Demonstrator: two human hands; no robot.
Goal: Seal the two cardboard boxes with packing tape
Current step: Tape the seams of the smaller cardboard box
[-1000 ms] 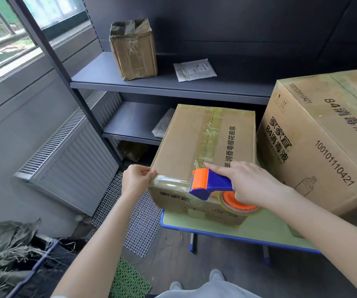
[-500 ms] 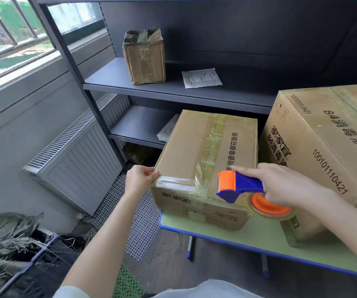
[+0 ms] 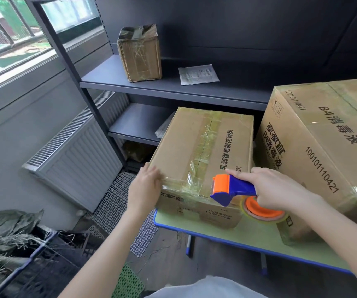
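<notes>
Taped small box (image 3: 194, 147) sits beside large box (image 3: 328, 151).

Single head-worn wide-angle view, forward and down, close above the table (image 3: 259, 238)

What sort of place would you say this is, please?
Probably a storeroom or stockroom: dark metal shelving holds a taped carton, with a radiator beside it, and the smaller cardboard box and larger cardboard box sit on a green table.
</notes>
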